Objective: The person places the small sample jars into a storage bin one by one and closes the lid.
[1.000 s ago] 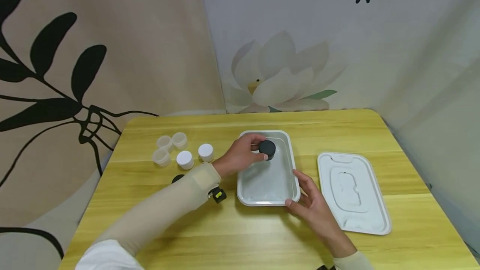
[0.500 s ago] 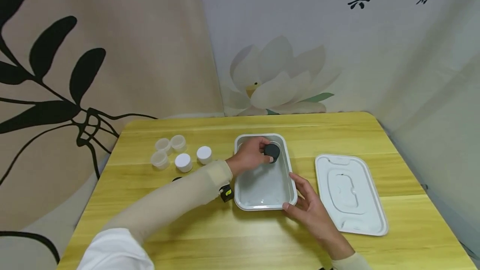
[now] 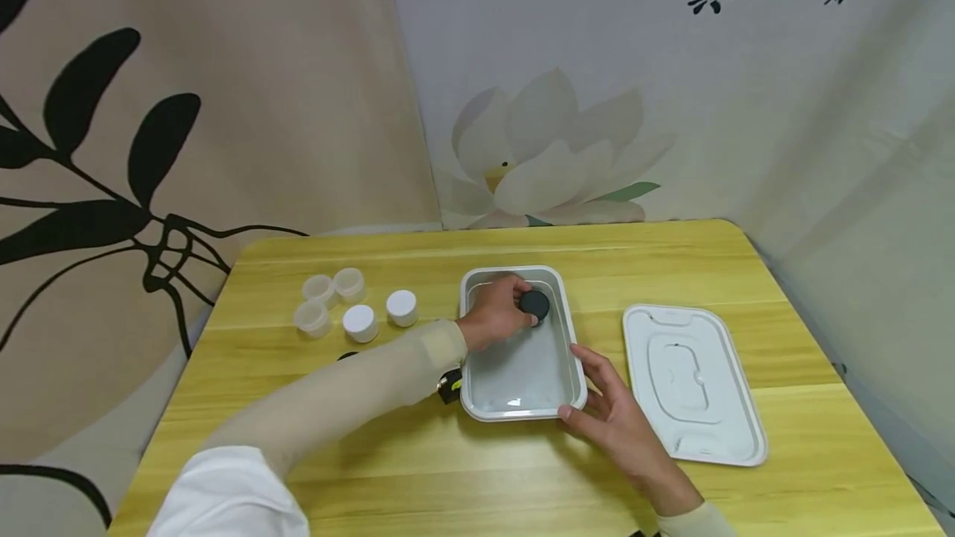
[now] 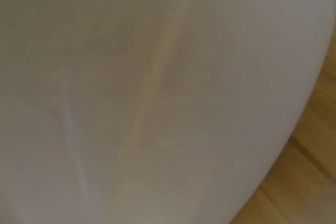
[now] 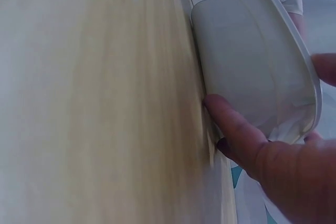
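My left hand [image 3: 496, 315] is pinching a small black round lid [image 3: 535, 303], holding it inside the far end of the white tray [image 3: 574, 359]. I judge it light, rigid and smooth, best taken by its rim. My right hand [image 3: 608, 414], fingers relaxed, is steadying the tray's near corner. Right of that hand, the glossy moulded tray cover [image 3: 692, 382] is lying flat on the bench [image 3: 448, 471].

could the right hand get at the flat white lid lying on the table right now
Probably yes. The right hand rests open against the white rectangular tray, and the flat white plastic lid lies just beside it on the yellow wooden table, nothing between.
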Tool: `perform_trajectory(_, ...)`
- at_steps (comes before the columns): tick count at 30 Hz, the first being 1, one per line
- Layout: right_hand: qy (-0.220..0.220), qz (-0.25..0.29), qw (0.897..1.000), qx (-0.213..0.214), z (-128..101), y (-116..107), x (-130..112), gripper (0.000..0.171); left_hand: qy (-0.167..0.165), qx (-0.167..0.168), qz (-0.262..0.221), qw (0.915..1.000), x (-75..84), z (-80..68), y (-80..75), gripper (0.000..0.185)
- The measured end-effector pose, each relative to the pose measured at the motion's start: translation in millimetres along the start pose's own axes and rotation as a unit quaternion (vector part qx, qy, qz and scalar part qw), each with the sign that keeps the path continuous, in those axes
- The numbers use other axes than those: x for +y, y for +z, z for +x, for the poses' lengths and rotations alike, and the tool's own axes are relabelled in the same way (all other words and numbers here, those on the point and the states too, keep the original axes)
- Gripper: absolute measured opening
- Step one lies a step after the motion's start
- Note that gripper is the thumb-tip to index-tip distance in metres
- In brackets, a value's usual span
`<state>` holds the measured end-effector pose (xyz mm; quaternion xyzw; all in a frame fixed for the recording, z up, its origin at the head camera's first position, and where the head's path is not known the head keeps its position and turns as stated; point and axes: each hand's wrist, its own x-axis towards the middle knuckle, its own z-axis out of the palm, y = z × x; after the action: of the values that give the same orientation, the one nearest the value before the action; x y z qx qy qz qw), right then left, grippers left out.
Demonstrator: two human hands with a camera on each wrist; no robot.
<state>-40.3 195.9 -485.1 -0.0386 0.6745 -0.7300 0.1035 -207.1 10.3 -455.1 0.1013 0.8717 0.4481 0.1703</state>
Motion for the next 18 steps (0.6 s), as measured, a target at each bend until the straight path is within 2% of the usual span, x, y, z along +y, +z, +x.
perform_trajectory(9,0.003,-0.001,1.0,-0.005,0.8,-1.0,1.3,0.086,-0.01,-0.002,0.021,0.9997,0.7,-1.6,-2.2,0.056)
perform_trajectory(18,0.019,0.01,1.0,-0.001,-0.6,-3.1,-1.1,0.086,0.003,-0.026,0.035,0.9991,16.8,-12.2,-14.4,0.07)
